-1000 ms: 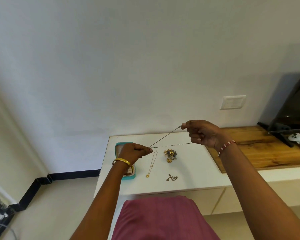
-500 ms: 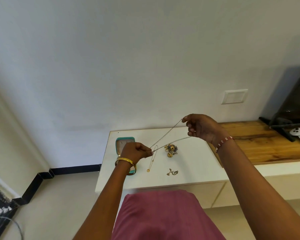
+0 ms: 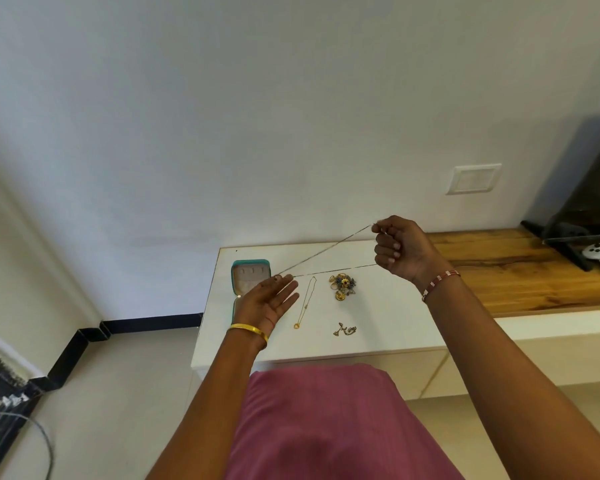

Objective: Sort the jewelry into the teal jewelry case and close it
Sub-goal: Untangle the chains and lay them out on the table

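The teal jewelry case [image 3: 250, 271] lies open at the left end of the white table [image 3: 388, 323], and the left hand [image 3: 267, 303] floats in front of it with its fingers straight, the thin chain [image 3: 326, 258] looped at its fingertips. A gold necklace [image 3: 305, 303], a pile of rings and earrings [image 3: 343, 286] and a small charm [image 3: 344, 330] lie on the table. The right hand [image 3: 397, 249] pinches the chain's other end up high.
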`<state>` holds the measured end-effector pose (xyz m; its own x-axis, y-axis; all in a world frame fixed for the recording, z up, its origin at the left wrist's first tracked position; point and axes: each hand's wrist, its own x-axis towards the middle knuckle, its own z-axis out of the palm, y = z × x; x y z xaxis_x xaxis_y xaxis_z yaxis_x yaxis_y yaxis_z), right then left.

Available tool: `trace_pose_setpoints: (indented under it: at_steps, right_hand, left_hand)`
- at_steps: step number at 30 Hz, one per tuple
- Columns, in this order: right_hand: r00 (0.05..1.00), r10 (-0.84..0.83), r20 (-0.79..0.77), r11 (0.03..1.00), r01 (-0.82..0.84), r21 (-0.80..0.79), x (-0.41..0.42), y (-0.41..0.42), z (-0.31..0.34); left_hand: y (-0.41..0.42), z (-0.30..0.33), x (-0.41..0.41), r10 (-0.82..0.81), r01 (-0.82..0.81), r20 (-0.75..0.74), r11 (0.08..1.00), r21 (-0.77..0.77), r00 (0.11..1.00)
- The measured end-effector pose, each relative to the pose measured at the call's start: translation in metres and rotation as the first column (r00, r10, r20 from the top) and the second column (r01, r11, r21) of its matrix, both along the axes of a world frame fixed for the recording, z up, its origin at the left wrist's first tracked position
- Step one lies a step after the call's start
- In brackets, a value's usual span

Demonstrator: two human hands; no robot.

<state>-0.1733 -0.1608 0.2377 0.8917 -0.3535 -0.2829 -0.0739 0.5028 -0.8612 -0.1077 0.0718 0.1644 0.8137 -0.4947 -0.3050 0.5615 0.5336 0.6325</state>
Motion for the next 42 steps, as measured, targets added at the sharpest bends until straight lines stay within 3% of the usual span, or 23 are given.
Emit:
trace_pose_setpoints:
  at_steps: [4,7,12,20,24,28,33,37,42]
  right_hand:
    - [0.998,0.055,-0.027,0.998,-0.056,-0.042,0.005,0.011,-0.007]
    - [0.999,0.036,-0.027,0.999,-0.036,0.001,0.007,0.014,-0.008]
    - [0.999,-0.034,0.016,0.989,0.031,0.141,0.008,0.009,-0.013]
    - [0.996,-0.092,-0.018,0.992,0.093,0.082,0.017,0.006,-0.027]
    - [0.997,-0.07,-0.022,0.998,0.07,0.005,0.024,0.001,-0.037]
    - [0.994,-0.063,-0.085,0.982,0.046,-0.182,0.036,-0.005,-0.047]
    - [0.989,-0.001,-0.151,0.924,-0.056,-0.378,0.053,-0.007,-0.059]
    - [0.98,0.009,-0.198,0.892,-0.097,-0.442,0.071,-0.007,-0.072]
    - [0.971,-0.085,-0.224,0.89,-0.028,-0.455,0.098,-0.015,-0.095]
  left_hand:
    - [-0.003,-0.005,0.0,0.034,-0.068,-0.139,0.967,-0.247,0.99]
    - [-0.001,-0.007,0.002,0.058,-0.112,-0.182,0.946,-0.303,0.982]
    - [0.004,-0.017,0.008,0.0,-0.016,-0.12,0.991,-0.13,0.993]
    - [0.002,-0.032,0.006,-0.013,0.021,-0.062,0.991,0.133,0.998]
    - [0.004,-0.043,0.007,0.024,-0.011,-0.045,0.967,0.254,0.999]
    - [0.002,-0.057,0.008,0.056,-0.041,-0.036,0.945,0.325,0.998]
    - [-0.005,-0.08,0.01,0.138,-0.081,-0.12,0.917,0.39,0.983]
    - [-0.011,-0.099,0.015,0.182,-0.089,-0.158,0.88,0.467,0.971]
    - [-0.024,-0.121,0.02,0.21,-0.1,-0.16,0.851,0.516,0.964]
